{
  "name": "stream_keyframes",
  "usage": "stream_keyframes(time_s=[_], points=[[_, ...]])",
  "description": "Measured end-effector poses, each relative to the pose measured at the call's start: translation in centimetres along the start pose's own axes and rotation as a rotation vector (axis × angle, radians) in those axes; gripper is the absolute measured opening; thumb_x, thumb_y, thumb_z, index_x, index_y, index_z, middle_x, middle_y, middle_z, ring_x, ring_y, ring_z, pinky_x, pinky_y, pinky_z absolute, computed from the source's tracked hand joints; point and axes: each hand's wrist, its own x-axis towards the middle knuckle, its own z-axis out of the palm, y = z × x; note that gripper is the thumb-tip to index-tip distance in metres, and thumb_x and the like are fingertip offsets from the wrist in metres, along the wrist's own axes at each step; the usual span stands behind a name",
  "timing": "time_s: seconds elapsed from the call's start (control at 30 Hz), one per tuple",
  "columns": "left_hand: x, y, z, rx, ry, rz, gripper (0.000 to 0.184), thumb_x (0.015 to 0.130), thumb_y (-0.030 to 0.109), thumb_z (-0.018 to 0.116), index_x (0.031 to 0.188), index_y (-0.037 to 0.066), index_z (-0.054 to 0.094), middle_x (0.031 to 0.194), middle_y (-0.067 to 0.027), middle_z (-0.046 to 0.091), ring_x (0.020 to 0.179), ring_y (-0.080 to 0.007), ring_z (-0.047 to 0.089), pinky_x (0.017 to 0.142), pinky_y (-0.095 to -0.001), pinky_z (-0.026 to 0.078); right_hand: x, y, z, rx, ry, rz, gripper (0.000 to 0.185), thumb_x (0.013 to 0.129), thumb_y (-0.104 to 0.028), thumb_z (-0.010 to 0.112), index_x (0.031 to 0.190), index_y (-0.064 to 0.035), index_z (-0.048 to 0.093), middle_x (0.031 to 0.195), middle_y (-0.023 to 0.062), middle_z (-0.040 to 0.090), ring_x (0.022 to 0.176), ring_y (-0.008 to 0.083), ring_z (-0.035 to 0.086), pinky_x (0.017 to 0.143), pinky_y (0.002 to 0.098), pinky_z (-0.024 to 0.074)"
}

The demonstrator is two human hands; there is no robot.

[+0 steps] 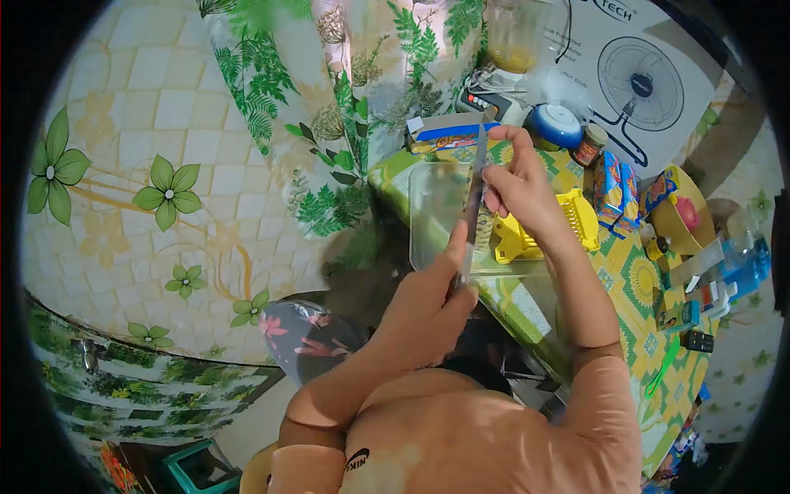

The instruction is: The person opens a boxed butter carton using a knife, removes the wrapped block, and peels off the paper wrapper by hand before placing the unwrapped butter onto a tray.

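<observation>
My left hand (432, 300) is closed around the handle end of a long knife (476, 185), its index finger stretched along the blade. The blade points up and away from me. My right hand (518, 177) is at the upper blade, with the thumb against its side and the index finger near the tip; the other fingers are curled. Below the knife a clear plastic container (424, 198) sits at the table's edge. A yellow plastic slicer (547, 235) with a ribbed part lies under my right wrist, partly covered by it.
Behind stand a blue-and-orange box (448, 142), a blender (512, 58), a blue-and-white round container (557, 125) and a small jar (589, 146). To the right are blue packets (613, 193), a yellow bowl (690, 222) and bottles (745, 259). A curtain (329, 123) hangs at the left.
</observation>
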Motion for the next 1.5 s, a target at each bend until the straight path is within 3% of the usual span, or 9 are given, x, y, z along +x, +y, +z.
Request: stream_keyframes(time_s=[0.17,0.43,0.6,0.77,0.97,1.07,1.2,1.5], points=[[1.6,-1.6,-0.7,-0.014,0.012,0.107,0.067,0.086,0.011,0.053,0.145,-0.005,0.027,0.066,-0.0189,0.056,0.059,-0.0247,0.059,0.058,-0.0359,0.045,-0.5,-0.3,0.5,0.048,-0.129,0.033,0.046,0.082,-0.002,0.052,0.125,-0.0068,0.036,0.057,-0.0003,0.047,0.039,0.0082,0.043,0.036,0.0225,0.0305],[0.3,-3.1,0.4,-0.092,0.038,0.155,0.065,0.086,0.011,0.051,0.144,-0.006,0.028,0.068,-0.0204,0.056,0.059,-0.0248,0.056,0.059,-0.0363,0.044,0.4,0.3,-0.3,0.141,-0.156,0.066,0.044,0.082,-0.002,0.053,0.123,-0.0079,0.038,0.059,-0.0020,0.047,0.038,0.0065,0.041,0.034,0.0211,0.0287],[2.1,-2.3,0.5,-0.153,0.026,0.031,0.065,0.087,0.011,0.049,0.146,-0.005,0.026,0.066,-0.0143,0.053,0.059,-0.0175,0.052,0.058,-0.0319,0.043,0.7,0.5,-0.6,0.158,-0.130,0.063,0.041,0.083,-0.005,0.055,0.121,-0.0084,0.039,0.059,-0.0032,0.044,0.040,0.0064,0.038,0.035,0.0214,0.0271],[2.3,-3.4,1.2,-0.224,0.082,0.074,0.066,0.087,0.011,0.049,0.146,-0.005,0.025,0.067,-0.0086,0.047,0.060,-0.0108,0.046,0.057,-0.0291,0.041,0.7,0.1,-1.3,-0.186,-0.097,-0.056,0.038,0.086,-0.010,0.057,0.120,-0.0084,0.039,0.060,-0.0022,0.045,0.045,0.0060,0.042,0.039,0.0223,0.0298],[1.8,-1.9,1.0,-0.201,0.013,-0.042,0.066,0.087,0.010,0.049,0.146,-0.004,0.025,0.066,-0.0092,0.047,0.058,-0.0114,0.045,0.057,-0.0281,0.041,1.0,0.3,-2.5,-0.145,-0.193,0.005,0.042,0.085,-0.010,0.058,0.122,-0.0080,0.038,0.056,-0.0011,0.046,0.044,0.0079,0.042,0.040,0.0227,0.0324],[1.0,-1.6,1.3,-0.278,0.014,-0.003,0.065,0.087,0.010,0.049,0.146,-0.004,0.025,0.066,-0.0113,0.047,0.057,-0.0125,0.046,0.057,-0.0282,0.042,0.5,-0.5,-2.1,-0.053,-0.199,0.051,0.045,0.084,-0.008,0.057,0.124,-0.0071,0.036,0.055,0.0000,0.047,0.042,0.0091,0.043,0.040,0.0230,0.0335],[2.5,-2.0,1.6,-0.127,0.096,0.107,0.066,0.086,0.010,0.050,0.146,-0.004,0.025,0.069,-0.0132,0.052,0.059,-0.0155,0.050,0.060,-0.0292,0.044,-0.9,-1.9,-0.4,-0.067,-0.183,0.057,0.048,0.082,-0.005,0.055,0.125,-0.0062,0.036,0.055,0.0012,0.049,0.040,0.0108,0.046,0.040,0.0238,0.0346],[0.8,-2.3,0.6,-0.108,0.057,0.112,0.067,0.086,0.012,0.050,0.146,-0.006,0.024,0.070,-0.0162,0.054,0.064,-0.0192,0.054,0.061,-0.0329,0.044,-0.1,-0.9,-0.1,0.032,-0.161,0.064,0.052,0.080,-0.002,0.053,0.128,-0.0049,0.034,0.060,0.0024,0.052,0.039,0.0120,0.049,0.036,0.0235,0.0372]])
